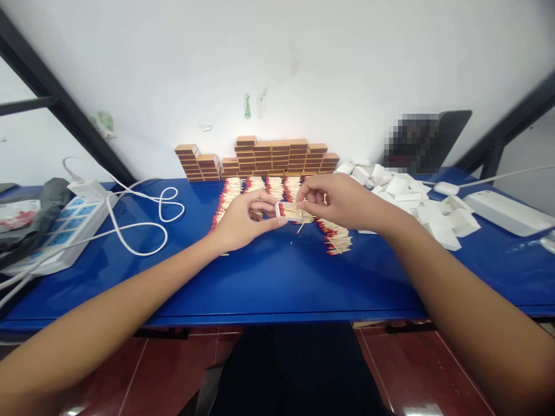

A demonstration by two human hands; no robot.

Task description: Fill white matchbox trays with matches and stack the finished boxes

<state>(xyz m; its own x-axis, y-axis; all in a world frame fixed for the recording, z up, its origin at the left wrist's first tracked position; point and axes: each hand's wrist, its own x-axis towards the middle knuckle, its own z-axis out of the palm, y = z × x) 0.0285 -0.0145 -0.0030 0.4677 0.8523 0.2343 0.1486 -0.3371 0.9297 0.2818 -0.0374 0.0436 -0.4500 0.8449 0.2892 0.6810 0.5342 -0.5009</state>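
My left hand (247, 218) grips a small white matchbox tray (281, 219) by its left end, thumb along the near side. Red-tipped matches (289, 210) lie inside the tray, heads to the left. My right hand (332, 199) is over the tray's right end, thumb and forefinger pinched on matchsticks there. One loose match (300, 227) sticks out just below the tray. Behind and beside the hands, long rows of matches (337, 236) lie on the blue table (277, 283). My hands cover part of these rows.
Stacked brown matchboxes (272, 157) line the wall. A pile of white empty trays (407, 193) lies to the right, near a white box (508, 212) and a dark tablet-like object (451, 138). At left are a power strip (65, 231) and looping white cables (139, 252).
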